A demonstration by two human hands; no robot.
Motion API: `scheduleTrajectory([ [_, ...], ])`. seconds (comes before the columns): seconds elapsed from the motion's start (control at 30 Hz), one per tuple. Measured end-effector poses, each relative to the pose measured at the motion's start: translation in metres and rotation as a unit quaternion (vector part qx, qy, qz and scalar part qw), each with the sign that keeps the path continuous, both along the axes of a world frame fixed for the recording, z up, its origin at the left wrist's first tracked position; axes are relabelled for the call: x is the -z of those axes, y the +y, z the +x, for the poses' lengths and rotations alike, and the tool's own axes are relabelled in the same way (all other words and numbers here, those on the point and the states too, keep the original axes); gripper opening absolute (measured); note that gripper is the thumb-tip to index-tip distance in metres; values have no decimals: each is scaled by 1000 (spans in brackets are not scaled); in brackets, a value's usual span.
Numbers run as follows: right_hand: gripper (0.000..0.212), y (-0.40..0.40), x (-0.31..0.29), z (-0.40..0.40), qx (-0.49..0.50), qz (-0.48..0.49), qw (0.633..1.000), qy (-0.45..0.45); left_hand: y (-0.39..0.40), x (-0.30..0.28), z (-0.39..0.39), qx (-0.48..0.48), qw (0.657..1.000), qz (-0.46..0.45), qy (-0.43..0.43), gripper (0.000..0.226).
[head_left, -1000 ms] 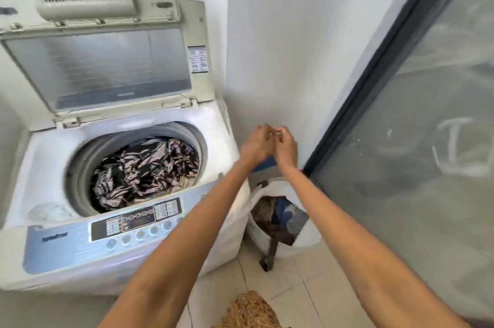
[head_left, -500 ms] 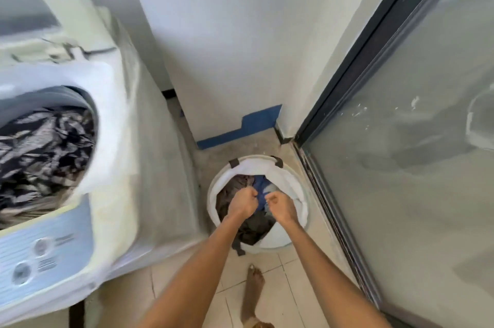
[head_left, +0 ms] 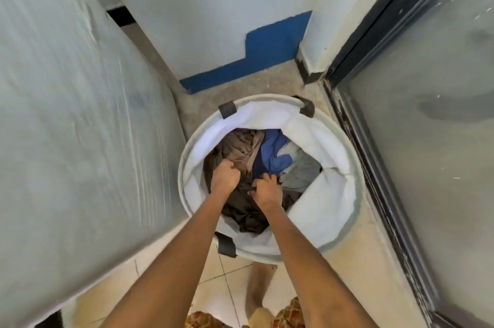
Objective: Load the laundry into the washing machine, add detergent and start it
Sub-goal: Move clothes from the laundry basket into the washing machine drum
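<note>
Reaching down into the round white laundry basket point(head_left: 334, 210) on the tiled floor point(head_left: 379, 260), the left hand point(head_left: 224, 174) has its fingers curled tight around a bunch of brown cloth point(head_left: 239, 149), and the right hand point(head_left: 267, 188), just beside it, has its fingers bent into the dark garment point(head_left: 244, 211) at the near side of the pile. A blue garment point(head_left: 275, 152) and a grey one point(head_left: 302, 171) lie farther right in the basket, touching the rest. The washing machine's point(head_left: 80, 113) covered side fills the left, just beside the basket, and a dark-framed glass door point(head_left: 427, 127) stands to the right.
</note>
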State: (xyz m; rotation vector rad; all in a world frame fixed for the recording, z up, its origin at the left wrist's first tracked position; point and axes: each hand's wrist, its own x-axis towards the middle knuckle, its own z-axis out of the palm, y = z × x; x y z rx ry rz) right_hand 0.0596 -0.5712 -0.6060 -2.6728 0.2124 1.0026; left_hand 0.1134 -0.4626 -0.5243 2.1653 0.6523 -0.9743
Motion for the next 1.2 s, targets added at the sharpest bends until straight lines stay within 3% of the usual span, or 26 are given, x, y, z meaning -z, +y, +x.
scheduleTrajectory([
  [0.13, 34, 6, -29, 6, 37, 115, 992, -39, 18, -13, -17, -41, 999, 11, 3, 39],
  [0.23, 32, 4, -101, 20, 94, 234, 967, -40, 22, -62, -29, -87, 996, -4, -22, 37],
  [0.37, 23, 2, -228, 34, 97, 309, 942, -87, 24, -153, -35, -100, 991, -58, -65, 34],
  [0.47, 19, 6, -328, 33, 148, 344, 919, -124, 27, -233, -39, -73, 988, -84, -108, 33],
  [0.63, 37, 21, -505, 9, 218, 405, 862, -214, 35, -367, -51, 10, 972, -137, -193, 32],
  [0.77, 22, 29, -631, -8, 212, 409, 838, -291, 43, -448, -59, 86, 963, -128, -221, 39],
  [0.93, 22, 11, -759, -34, 247, 497, 739, -382, 59, -510, -67, 136, 954, -81, -254, 63],
  [1.0, 23, 2, -797, -42, 248, 532, 694, -417, 64, -528, -67, 147, 946, -77, -278, 53],
  [1.07, 23, -7, -833, -45, 241, 564, 654, -443, 66, -548, -67, 158, 937, -89, -298, 22],
  [1.1, 23, -11, -850, -46, 236, 574, 640, -453, 65, -561, -67, 157, 934, -103, -305, 20],
  [1.17, 21, -22, -876, -45, 237, 558, 639, -474, 61, -590, -65, 147, 925, -110, -331, 15],
  [1.2, 20, -30, -885, -42, 241, 514, 660, -492, 60, -605, -61, 126, 921, -107, -352, 14],
])
